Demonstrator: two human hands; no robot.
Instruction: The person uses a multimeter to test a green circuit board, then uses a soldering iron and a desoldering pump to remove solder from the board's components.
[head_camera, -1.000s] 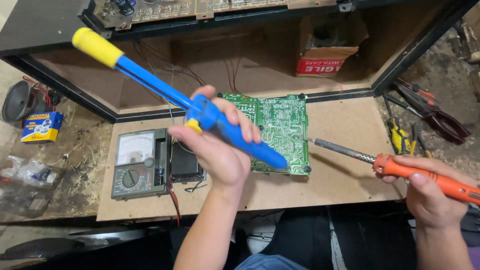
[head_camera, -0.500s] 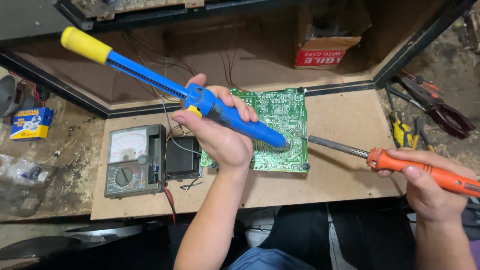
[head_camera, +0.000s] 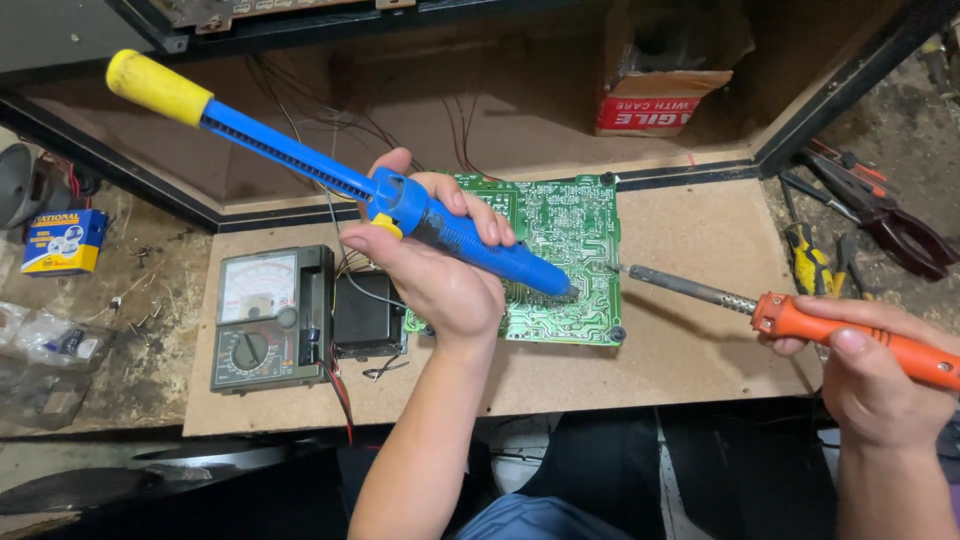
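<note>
Chipboard worktop (head_camera: 690, 370) carries a green board (head_camera: 565, 235) near its back edge; left hand (head_camera: 440, 275) clamps a blue pump (head_camera: 470, 240), nozzle on the solder side, while right hand (head_camera: 885, 375) grips an orange iron (head_camera: 800, 322), tip at the board's right edge, meter (head_camera: 268, 318) at left.

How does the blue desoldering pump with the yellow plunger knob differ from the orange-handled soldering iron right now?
The blue desoldering pump is in the left hand, the orange-handled soldering iron in the right hand. The pump is thick plastic tilted up to the left; the iron ends in a thin metal shaft lying nearly flat. Both tips meet at the green circuit board.
</note>
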